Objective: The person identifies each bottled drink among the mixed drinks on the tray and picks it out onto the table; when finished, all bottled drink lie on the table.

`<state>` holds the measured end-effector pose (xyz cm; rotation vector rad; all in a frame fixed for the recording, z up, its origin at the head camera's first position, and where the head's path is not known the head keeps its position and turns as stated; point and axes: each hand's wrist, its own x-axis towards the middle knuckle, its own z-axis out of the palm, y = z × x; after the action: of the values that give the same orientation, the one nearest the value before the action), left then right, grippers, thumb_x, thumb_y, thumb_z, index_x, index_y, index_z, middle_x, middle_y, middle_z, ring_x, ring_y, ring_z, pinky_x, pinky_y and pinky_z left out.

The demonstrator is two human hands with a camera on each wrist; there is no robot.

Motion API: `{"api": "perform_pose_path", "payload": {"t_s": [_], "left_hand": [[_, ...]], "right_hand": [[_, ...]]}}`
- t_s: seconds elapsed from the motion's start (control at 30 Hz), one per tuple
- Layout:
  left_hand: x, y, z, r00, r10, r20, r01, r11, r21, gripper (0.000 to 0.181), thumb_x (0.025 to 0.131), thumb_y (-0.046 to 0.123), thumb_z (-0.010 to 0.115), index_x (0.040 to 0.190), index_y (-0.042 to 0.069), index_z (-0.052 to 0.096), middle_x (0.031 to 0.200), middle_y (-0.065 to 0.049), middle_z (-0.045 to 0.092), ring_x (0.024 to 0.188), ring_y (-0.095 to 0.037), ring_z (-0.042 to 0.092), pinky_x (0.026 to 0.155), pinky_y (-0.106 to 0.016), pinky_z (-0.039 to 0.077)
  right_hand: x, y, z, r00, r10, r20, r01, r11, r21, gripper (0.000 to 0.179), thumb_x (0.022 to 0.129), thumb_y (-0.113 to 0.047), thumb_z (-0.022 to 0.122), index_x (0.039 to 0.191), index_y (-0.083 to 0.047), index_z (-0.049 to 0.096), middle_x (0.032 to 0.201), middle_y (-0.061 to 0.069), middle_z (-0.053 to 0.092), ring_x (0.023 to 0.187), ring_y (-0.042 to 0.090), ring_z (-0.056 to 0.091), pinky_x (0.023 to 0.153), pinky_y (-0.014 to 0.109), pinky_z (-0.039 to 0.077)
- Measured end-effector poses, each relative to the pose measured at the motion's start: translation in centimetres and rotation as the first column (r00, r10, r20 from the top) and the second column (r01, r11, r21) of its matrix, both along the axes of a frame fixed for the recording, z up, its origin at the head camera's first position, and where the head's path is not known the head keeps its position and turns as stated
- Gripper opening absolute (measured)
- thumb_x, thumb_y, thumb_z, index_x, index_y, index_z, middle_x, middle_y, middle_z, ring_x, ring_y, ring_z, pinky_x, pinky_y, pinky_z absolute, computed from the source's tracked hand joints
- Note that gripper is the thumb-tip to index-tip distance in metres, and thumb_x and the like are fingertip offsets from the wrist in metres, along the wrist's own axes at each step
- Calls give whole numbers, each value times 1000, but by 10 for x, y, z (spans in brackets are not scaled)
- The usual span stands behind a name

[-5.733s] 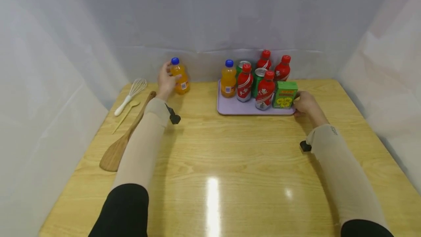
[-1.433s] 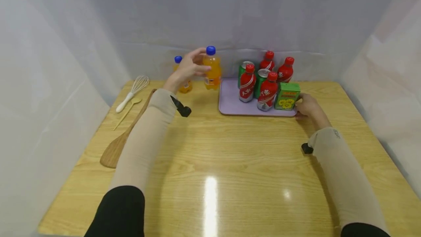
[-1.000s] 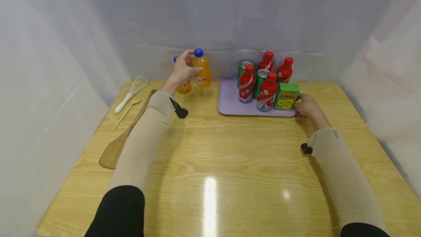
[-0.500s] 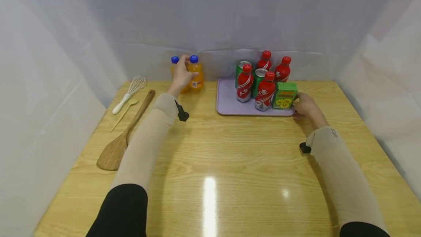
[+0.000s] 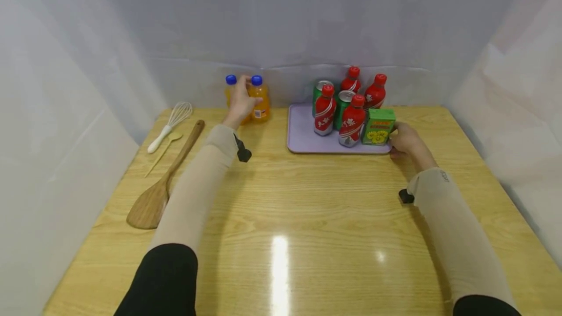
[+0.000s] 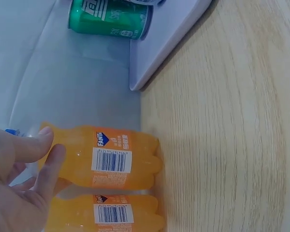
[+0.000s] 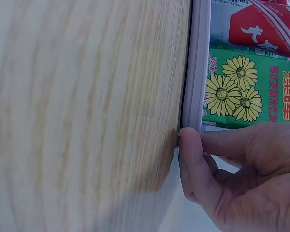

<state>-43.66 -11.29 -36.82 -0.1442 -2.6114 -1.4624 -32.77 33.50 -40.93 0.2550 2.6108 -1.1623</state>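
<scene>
My left hand (image 5: pixel 240 101) is at the upper part of an orange soda bottle (image 5: pixel 262 102) with a blue cap, thumb in front and fingers behind. The bottle stands upright on the table left of the tray, close beside a second orange soda bottle (image 6: pixel 77 213), which the hand partly covers in the head view. My right hand (image 5: pixel 407 140) pinches the right front corner of the lilac tray (image 5: pixel 303 138), thumb and fingers on its rim. A green drink carton (image 7: pixel 241 92) with yellow flowers stands on the tray next to that hand.
Several red bottles (image 5: pixel 324 111) and two green cans (image 5: pixel 346 106) share the tray. At the table's left lie a whisk (image 5: pixel 169 128), a small yellow spoon (image 5: pixel 162 152) and a wooden spatula (image 5: pixel 151 204). A white sheet (image 5: pixel 281 23) hangs behind the table.
An orange soda bottle that stood on the tray's left end was carried left in my left hand and lowered beside the other orange bottle. My right hand stays at the tray corner.
</scene>
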Motion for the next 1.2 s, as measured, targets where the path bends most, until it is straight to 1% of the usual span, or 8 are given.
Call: {"api": "perform_pose_path", "payload": {"t_s": [0.17,0.33,0.53,0.7,0.8,0.93,1.07,1.2], "left_hand": [[-1,3,0,1000,-4,23,6,996,-83,64,99,0,68,155,4,36,161,-22,46,151,-37,45,127,-49,40],[-1,5,4,1000,10,5,-8,973,-231,67,101,4,66,159,1,33,161,-25,47,149,-41,47,127,-49,40],[7,7,17,999,48,22,-40,964,-262,67,104,10,60,163,7,30,163,-21,46,147,-38,51,124,-49,44],[16,19,37,992,68,-108,-93,965,-245,58,105,17,56,160,11,38,162,-15,49,147,-31,52,123,-43,45],[19,34,42,972,-12,-234,-30,984,-175,56,104,14,60,157,8,43,162,-14,49,150,-29,47,129,-39,36],[23,58,37,929,-189,-318,153,979,-135,63,102,17,67,158,7,42,164,-13,46,148,-32,47,128,-40,37],[26,81,25,910,-307,-279,277,950,-142,73,101,27,72,162,9,38,165,-13,44,145,-35,49,123,-45,43],[29,101,11,906,-356,-231,325,932,-161,80,98,30,77,164,10,35,164,-15,46,143,-35,52,121,-47,46]], "right_hand": [[-1,0,-1,1000,2,-6,-2,1000,-6,49,102,3,44,149,12,35,127,35,48,71,16,62,63,29,64],[-1,0,-1,1000,8,-18,-8,1000,-4,46,102,2,41,147,14,35,125,35,48,71,17,62,62,30,64],[-1,0,-4,999,18,-28,-18,1000,-6,47,100,3,43,145,15,36,119,33,50,67,15,63,62,30,65],[-1,1,-2,999,30,-31,-29,999,30,47,100,5,43,145,16,36,121,36,51,68,16,63,61,30,64],[-3,3,-1,999,29,-27,-28,999,45,48,100,4,43,146,17,35,124,37,50,68,16,64,61,31,65],[-4,5,-1,999,18,-33,-17,999,43,48,100,4,46,146,16,37,125,37,51,67,14,64,61,30,65],[-3,6,-3,998,-6,-63,8,1000,21,48,96,7,54,142,17,44,120,36,55,62,9,64,60,28,64],[-2,5,-5,997,-30,-76,30,1000,0,49,93,9,57,140,17,47,116,35,58,59,8,64,59,26,63]]}}
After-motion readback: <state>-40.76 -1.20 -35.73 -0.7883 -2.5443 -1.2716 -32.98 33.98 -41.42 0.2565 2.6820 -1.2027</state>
